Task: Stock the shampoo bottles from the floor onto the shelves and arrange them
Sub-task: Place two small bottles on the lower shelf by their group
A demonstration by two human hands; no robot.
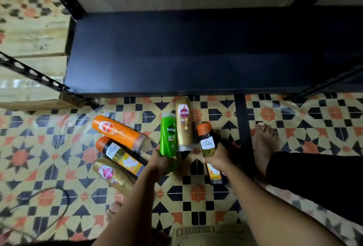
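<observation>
I see my left hand (pixel 159 162) curled round the lower body of the green Sunsilk bottle (pixel 168 135), cap end pointing toward the shelf, and my right hand (pixel 217 158) gripping the middle of a black Shayla bottle with an orange cap (pixel 207 143) — fingers wrapped over its label on both. Just right of the green one, touching or nearly so, a gold Sunsilk bottle (pixel 184 124) lies on the patterned floor mat (pixel 198 188) with its top close to the front edge of the dark bottom shelf (pixel 196 53), which carries no bottles in this view

Left of my left hand three more bottles lie flat in a loose stack: an orange Sunsilk bottle (pixel 117 130) farthest, a second black Shayla bottle (pixel 120 154) below it, and a second gold Sunsilk bottle (pixel 113 175) nearest me, partly behind my left forearm. They touch or overlap one another — I cannot tell which

A bare foot (pixel 264 143) rests on the mat to the right, beside a black upright of the rack (pixel 244 127). A black cable (pixel 49 206) loops across the mat at lower left
</observation>
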